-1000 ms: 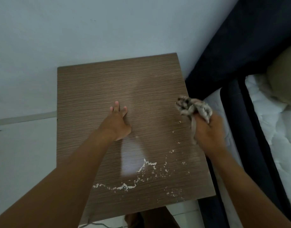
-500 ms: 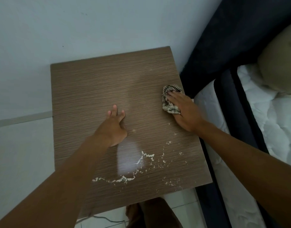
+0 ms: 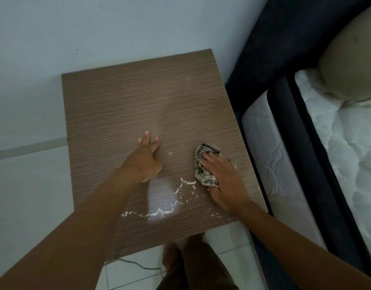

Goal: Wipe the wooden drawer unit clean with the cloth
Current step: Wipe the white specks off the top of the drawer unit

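Seen from above, the wooden drawer unit (image 3: 117,105) fills the centre of the frame, its top the surface being wiped. At centre right, the right hand (image 3: 226,183) presses a checked cloth (image 3: 208,150) flat, grip unclamped with fingers straight over it, likely to sweep the white crumbs (image 3: 180,193) just below and to the left. At centre, the left hand (image 3: 146,162) rests with its grip apart and empty, seemingly steadying the unit.

Top of the wooden drawer unit (image 3: 117,105)
Checked cloth (image 3: 208,149) at 3 o'clock under the right hand (image 3: 224,181), white crumbs (image 3: 180,191) from 4 to 6 o'clock, left hand (image 3: 145,162) at centre
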